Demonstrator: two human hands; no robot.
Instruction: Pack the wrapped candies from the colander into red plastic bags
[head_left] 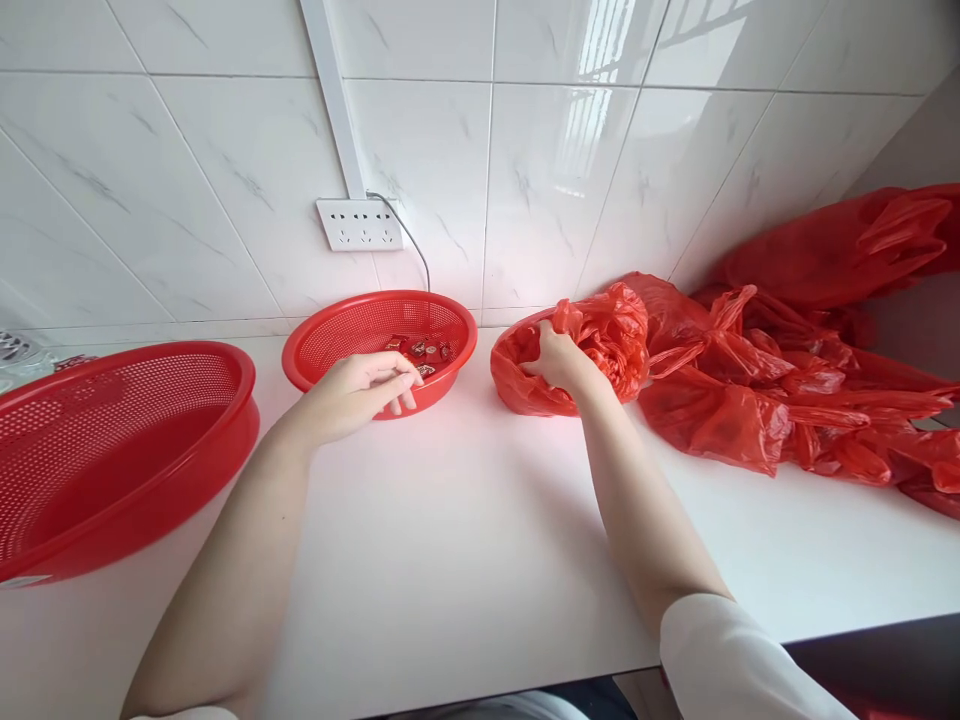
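Observation:
My left hand [367, 390] hovers at the front rim of the smaller red basket [345, 325], its fingers loosely bent and apart, holding nothing that shows. Several small wrapped pieces [429, 350] lie in the bottom of that basket. To the right, my right hand [553, 355] reaches into an open-topped red container lined with a plastic bag [525, 390]. Its fingertips are partly hidden there, and whether they hold anything cannot be seen. Crumpled red plastic [619, 335] fills the right side of this container.
A large red basket [150, 480] stands at the left. Knotted red plastic bags [735, 400] are heaped at the right. Behind, a power strip [360, 225] with a cable is fixed to the tiled wall. Clear plastic items [22, 360] sit at the far left.

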